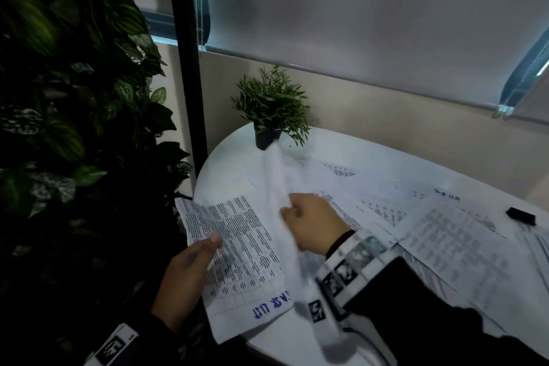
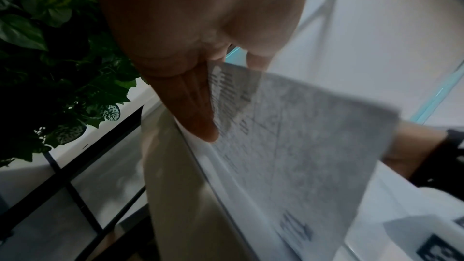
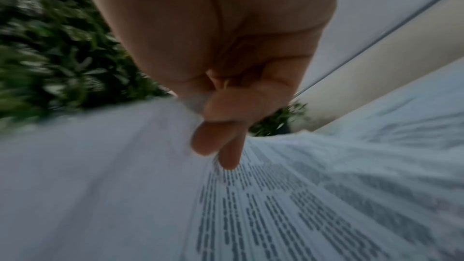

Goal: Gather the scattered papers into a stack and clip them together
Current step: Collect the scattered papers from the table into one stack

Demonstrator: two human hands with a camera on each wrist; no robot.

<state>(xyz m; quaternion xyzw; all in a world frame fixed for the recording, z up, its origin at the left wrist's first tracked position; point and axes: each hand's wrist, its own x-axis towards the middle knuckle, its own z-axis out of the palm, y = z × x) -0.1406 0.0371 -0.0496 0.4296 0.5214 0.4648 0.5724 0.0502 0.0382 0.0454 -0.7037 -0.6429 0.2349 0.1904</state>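
My left hand (image 1: 190, 264) pinches the left edge of a printed sheet (image 1: 243, 249) with blue handwriting near its bottom, held over the table's left rim. In the left wrist view the thumb and fingers (image 2: 200, 106) clamp this sheet (image 2: 301, 146). My right hand (image 1: 312, 220) grips a second white sheet (image 1: 279, 181), lifted and blurred, beside the first. The right wrist view shows the fingers (image 3: 220, 142) curled round its edge, above printed pages (image 3: 326, 205). Several more printed papers (image 1: 445, 235) lie spread over the table. A black binder clip (image 1: 521, 215) sits at the far right.
The round white table (image 1: 225, 169) stands against a beige wall. A small potted plant (image 1: 271, 110) sits at the table's back edge. A wall of dark foliage (image 1: 74, 128) and a black post (image 1: 190, 53) stand to the left.
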